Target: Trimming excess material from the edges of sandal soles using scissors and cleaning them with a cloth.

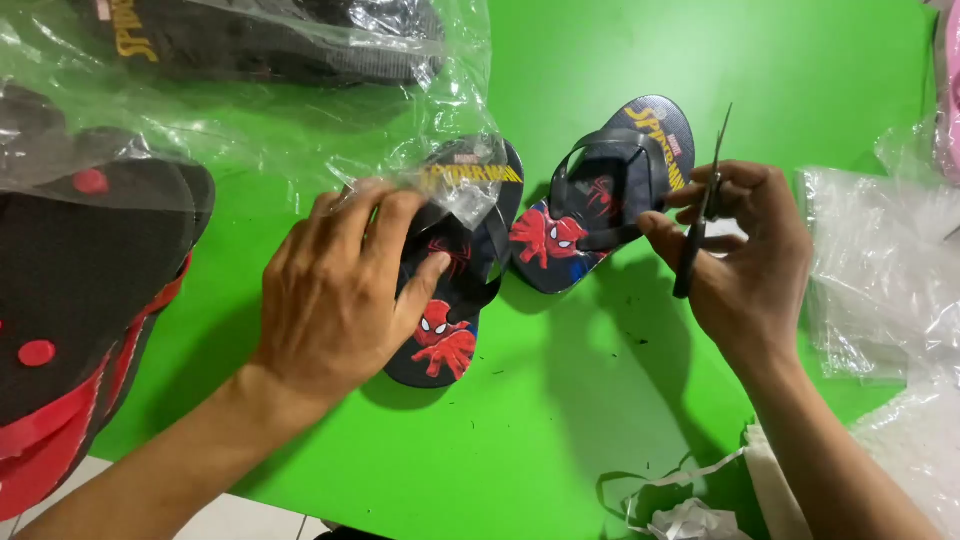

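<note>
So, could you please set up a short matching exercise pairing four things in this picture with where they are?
Things:
1. scissors
2. near sandal
3. far sandal
4. red-soled sandals

Places:
A. under the left hand
B. in the right hand
C. stacked at the left edge
D. on the green table, between the hands

Pairs: 1-B, 2-A, 3-D, 4-C

left hand [335, 290]: bare, no ring or glove | right hand [745, 250]: bare | forearms: bare, no sleeves
</note>
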